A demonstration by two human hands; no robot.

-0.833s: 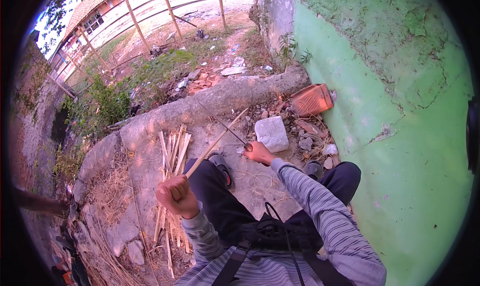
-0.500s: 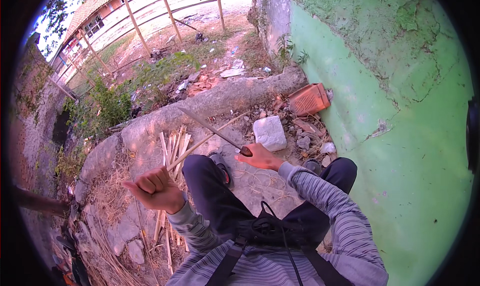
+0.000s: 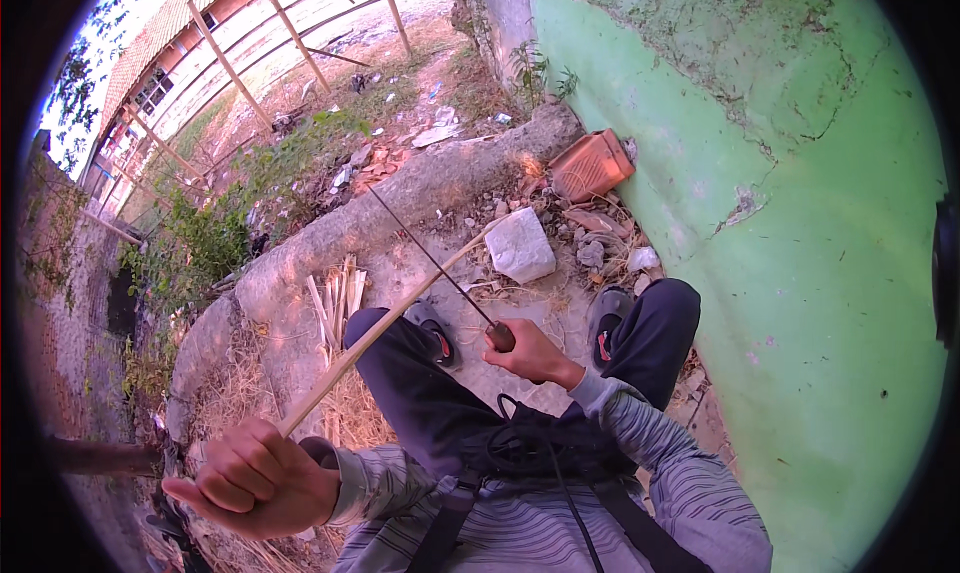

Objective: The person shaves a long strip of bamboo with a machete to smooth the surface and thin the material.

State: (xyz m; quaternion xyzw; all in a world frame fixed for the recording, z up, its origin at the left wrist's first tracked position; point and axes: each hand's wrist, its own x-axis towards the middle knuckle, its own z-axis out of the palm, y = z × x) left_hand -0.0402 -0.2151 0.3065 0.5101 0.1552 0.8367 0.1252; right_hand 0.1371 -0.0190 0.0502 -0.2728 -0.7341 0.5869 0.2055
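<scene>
My left hand (image 3: 262,478) is closed in a fist at the lower left, around the near end of a long bamboo strip (image 3: 372,349). The strip slants up and right, its far end close to a white block (image 3: 521,245). Between my knees, my right hand (image 3: 537,354) grips the brown handle of a long thin-bladed knife (image 3: 466,298). The blade points up and left and crosses the strip in view. Whether it touches the strip, I cannot tell.
Split bamboo pieces (image 3: 340,298) lie left of my left shoe (image 3: 430,333). Rubble and an orange slotted brick (image 3: 592,165) lie beside the green wall (image 3: 800,343). A low rounded concrete curb (image 3: 400,226) runs across ahead, with shrubs (image 3: 200,238) behind its left part.
My left hand has pulled back down and left with the strip. My right hand has lowered slightly, the knife still in it. The view has shifted a little.
</scene>
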